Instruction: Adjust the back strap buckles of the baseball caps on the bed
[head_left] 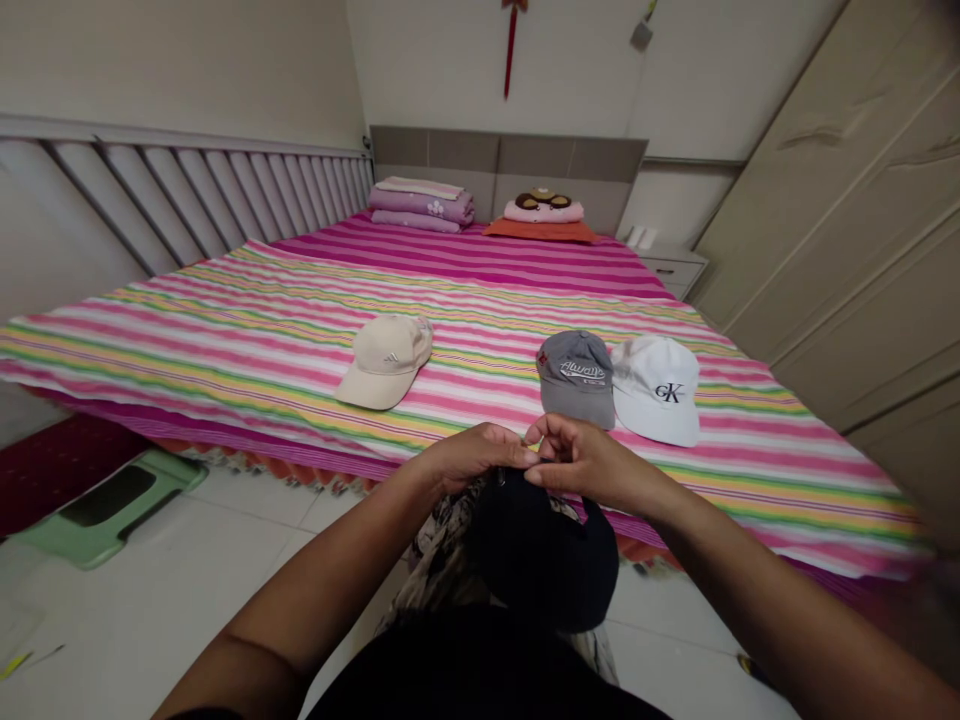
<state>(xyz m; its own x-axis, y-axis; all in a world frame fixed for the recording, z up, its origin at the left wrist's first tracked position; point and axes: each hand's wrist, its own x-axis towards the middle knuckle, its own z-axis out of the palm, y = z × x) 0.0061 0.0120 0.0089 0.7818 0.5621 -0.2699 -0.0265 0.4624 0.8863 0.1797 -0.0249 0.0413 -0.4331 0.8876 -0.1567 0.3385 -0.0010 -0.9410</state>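
Observation:
Close to my body, a black cap [551, 550] hangs from both of my hands at its strap end. My left hand [484, 455] is closed in a pinch on the cap's edge, near a small metal buckle [501, 477]. Thumb and fingers of my right hand [574, 460] pinch the same part from the other side, and the fingertips of both hands nearly meet. Just beyond my right hand lie a grey cap [576, 385] with white lettering and a white cap [660, 390] touching it. Farther left rests a beige cap [386, 362].
The caps lie on a bed with a striped sheet [262, 330]. Folded purple bedding [422, 207] and a pink and orange pile [541, 222] are by the headboard [450, 152]. A green stool [112, 505] stands at lower left, a wardrobe [862, 200] at right.

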